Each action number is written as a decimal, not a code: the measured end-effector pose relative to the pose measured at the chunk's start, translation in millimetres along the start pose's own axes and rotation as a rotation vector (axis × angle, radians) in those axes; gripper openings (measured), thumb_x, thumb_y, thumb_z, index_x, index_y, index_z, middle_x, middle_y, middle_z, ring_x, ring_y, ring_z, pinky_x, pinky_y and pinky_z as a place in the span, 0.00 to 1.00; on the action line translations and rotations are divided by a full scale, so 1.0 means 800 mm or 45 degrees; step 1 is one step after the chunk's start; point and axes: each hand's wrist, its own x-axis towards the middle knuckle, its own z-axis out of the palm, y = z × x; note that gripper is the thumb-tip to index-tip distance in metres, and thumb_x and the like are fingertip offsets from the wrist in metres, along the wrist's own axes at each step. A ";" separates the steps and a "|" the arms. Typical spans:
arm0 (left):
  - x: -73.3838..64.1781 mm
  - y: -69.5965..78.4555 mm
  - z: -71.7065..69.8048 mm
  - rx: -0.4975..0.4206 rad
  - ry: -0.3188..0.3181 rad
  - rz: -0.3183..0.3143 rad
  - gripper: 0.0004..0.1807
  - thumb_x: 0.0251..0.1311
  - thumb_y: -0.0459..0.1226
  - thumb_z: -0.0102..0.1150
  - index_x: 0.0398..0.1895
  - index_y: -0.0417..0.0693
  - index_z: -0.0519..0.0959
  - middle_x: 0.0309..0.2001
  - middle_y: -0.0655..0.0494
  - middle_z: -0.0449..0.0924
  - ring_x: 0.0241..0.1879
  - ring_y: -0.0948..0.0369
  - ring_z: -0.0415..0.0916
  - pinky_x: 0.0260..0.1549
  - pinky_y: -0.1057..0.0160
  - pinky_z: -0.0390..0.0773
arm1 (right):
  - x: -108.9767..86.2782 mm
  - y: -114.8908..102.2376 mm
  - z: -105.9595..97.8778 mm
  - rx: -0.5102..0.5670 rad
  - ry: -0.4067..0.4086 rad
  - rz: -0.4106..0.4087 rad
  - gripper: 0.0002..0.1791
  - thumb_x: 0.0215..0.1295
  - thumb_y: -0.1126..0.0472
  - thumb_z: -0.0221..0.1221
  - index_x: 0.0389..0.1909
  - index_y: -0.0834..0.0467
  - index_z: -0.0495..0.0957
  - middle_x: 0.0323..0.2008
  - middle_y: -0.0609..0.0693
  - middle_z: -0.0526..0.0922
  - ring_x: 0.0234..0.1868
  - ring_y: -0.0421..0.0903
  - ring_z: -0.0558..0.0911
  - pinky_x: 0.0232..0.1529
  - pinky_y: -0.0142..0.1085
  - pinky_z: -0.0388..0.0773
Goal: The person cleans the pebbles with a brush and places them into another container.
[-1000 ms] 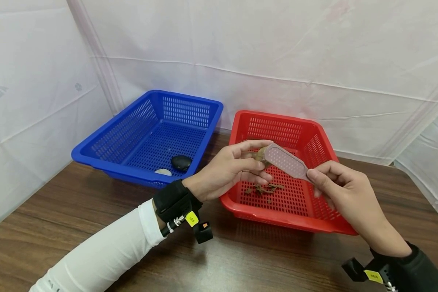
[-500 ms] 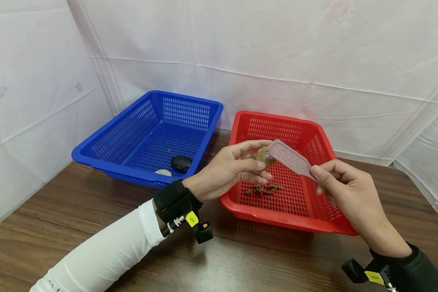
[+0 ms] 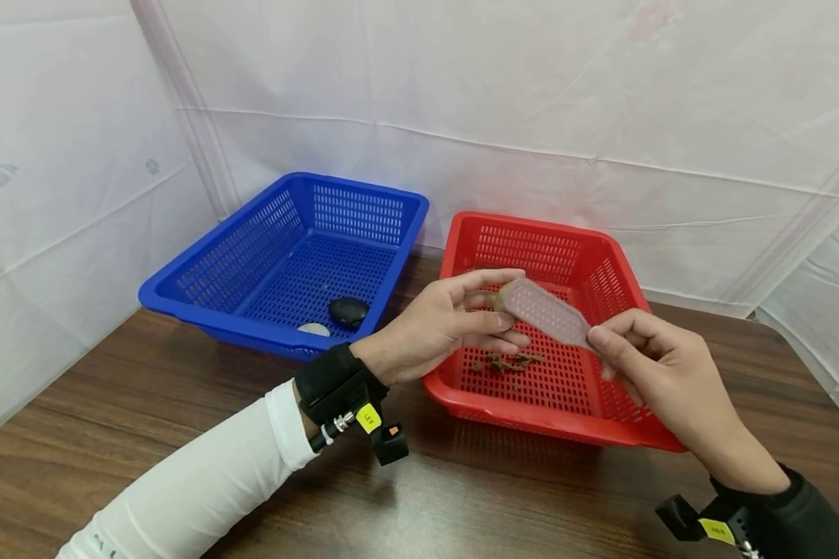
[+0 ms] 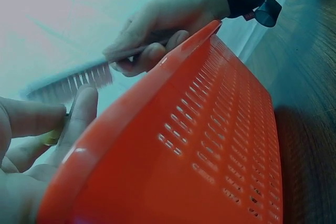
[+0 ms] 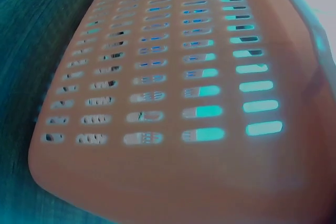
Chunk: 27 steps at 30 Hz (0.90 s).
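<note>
In the head view my left hand (image 3: 447,322) reaches over the near left side of the red basket (image 3: 545,425), holding a small yellowish-brown stone (image 3: 501,298) between thumb and fingers. My right hand (image 3: 660,365) pinches the handle of a pale pink brush (image 3: 545,313) at the right. The brush head lies across the stone and hides most of it. Bristles on the brush (image 4: 68,83) point down toward the left fingers in the left wrist view, where a yellowish bit of the stone (image 4: 52,137) shows. Brown crumbs (image 3: 510,362) lie on the basket floor below.
Left of the red basket stands a blue basket (image 3: 203,317) with a black stone (image 3: 348,311) and a white stone (image 3: 314,329) inside. Both are on a dark wooden table (image 3: 419,505). The red basket's slotted wall (image 5: 157,166) fills most of the right wrist view.
The brush rose slightly up and right half a second ago, baring the stone, and has since come back down and left over it. The left hand has barely moved.
</note>
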 end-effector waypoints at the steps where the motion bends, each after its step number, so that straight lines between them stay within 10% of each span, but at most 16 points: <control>1: 0.000 0.000 0.000 0.002 -0.002 -0.005 0.32 0.76 0.21 0.51 0.80 0.43 0.65 0.61 0.35 0.77 0.44 0.54 0.89 0.54 0.52 0.85 | 0.001 0.000 0.000 -0.007 0.010 0.014 0.05 0.77 0.62 0.64 0.41 0.60 0.83 0.24 0.52 0.79 0.15 0.46 0.69 0.13 0.40 0.65; 9: 0.000 0.001 0.000 0.018 -0.008 -0.028 0.31 0.77 0.23 0.52 0.80 0.45 0.65 0.62 0.35 0.77 0.44 0.55 0.89 0.55 0.50 0.85 | 0.005 0.003 -0.004 0.141 0.128 0.150 0.10 0.78 0.57 0.64 0.39 0.61 0.81 0.23 0.52 0.79 0.15 0.46 0.66 0.13 0.41 0.59; 16: 0.001 0.001 0.001 -0.025 -0.012 -0.024 0.31 0.76 0.21 0.53 0.79 0.42 0.65 0.61 0.34 0.76 0.44 0.53 0.89 0.51 0.53 0.87 | 0.001 0.002 -0.002 0.011 0.009 -0.053 0.03 0.77 0.66 0.63 0.41 0.61 0.82 0.23 0.51 0.79 0.15 0.45 0.68 0.13 0.39 0.64; 27: 0.000 0.001 0.002 -0.047 0.032 -0.028 0.30 0.75 0.22 0.55 0.77 0.41 0.67 0.55 0.36 0.78 0.41 0.53 0.89 0.49 0.53 0.88 | 0.002 0.004 -0.005 0.199 0.068 0.044 0.06 0.78 0.65 0.62 0.39 0.63 0.80 0.23 0.53 0.78 0.15 0.46 0.66 0.12 0.41 0.60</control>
